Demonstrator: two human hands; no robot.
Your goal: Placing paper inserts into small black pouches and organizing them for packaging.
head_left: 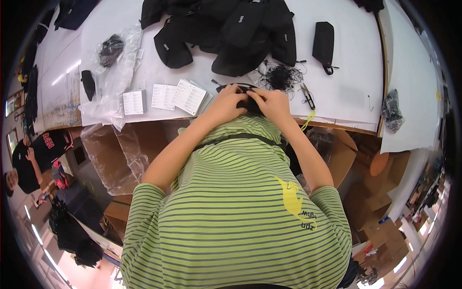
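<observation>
Black fabric piece (252,107) between left hand (228,102) and right hand (271,103)
Both pinch it from above, fingertips drawn in close, neither hand clearly nearer; its long axis is too covered to tell.

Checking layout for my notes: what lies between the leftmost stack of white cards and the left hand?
In the head view, more white cards lie overlapping on the white tabletop.

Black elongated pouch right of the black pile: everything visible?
The black, elongated, fabric-looking pouch has a narrow dark loop and a small dark tab at its near end. It lies flat, lengthwise near to far, on the white tabletop, right of the black fabric pile. Only the tabletop touches it; contents unclear.
</observation>
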